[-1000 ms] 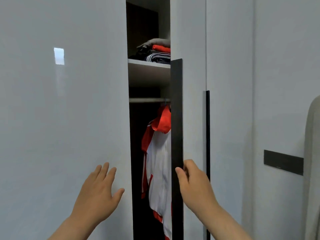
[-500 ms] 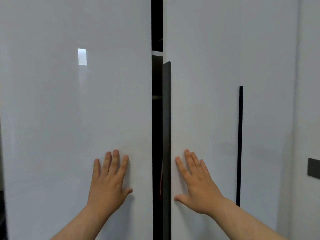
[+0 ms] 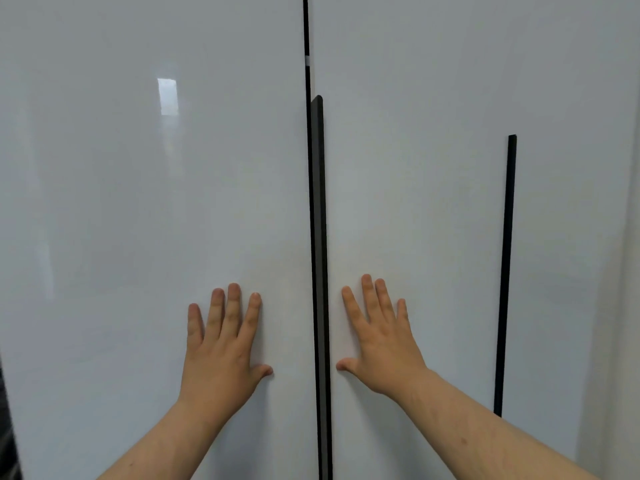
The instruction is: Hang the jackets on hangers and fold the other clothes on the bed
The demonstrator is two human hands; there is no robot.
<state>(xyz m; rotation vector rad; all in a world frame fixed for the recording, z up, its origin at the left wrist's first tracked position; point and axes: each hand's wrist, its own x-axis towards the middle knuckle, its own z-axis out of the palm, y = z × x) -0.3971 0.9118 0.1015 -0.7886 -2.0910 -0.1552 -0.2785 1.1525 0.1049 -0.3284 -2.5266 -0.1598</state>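
Observation:
Two glossy white wardrobe doors fill the view. My left hand [image 3: 225, 344] lies flat, fingers spread, on the left door [image 3: 138, 220]. My right hand [image 3: 379, 341] lies flat on the right door [image 3: 415, 202]. Only a thin dark slit separates the doors, beside the right door's long black edge handle [image 3: 318, 237]. No jackets, hangers or folded clothes show; the wardrobe's inside is hidden.
A second black vertical handle [image 3: 506, 271] runs down the neighbouring door panel to the right. A dark strip [image 3: 5, 427] shows at the lower left edge. A window reflection [image 3: 168, 97] glints on the left door.
The wardrobe doors have swung from open, with a red and white jacket and folded clothes showing, to nearly shut. My right hand left the door edge and both palms now rest flat on the doors.

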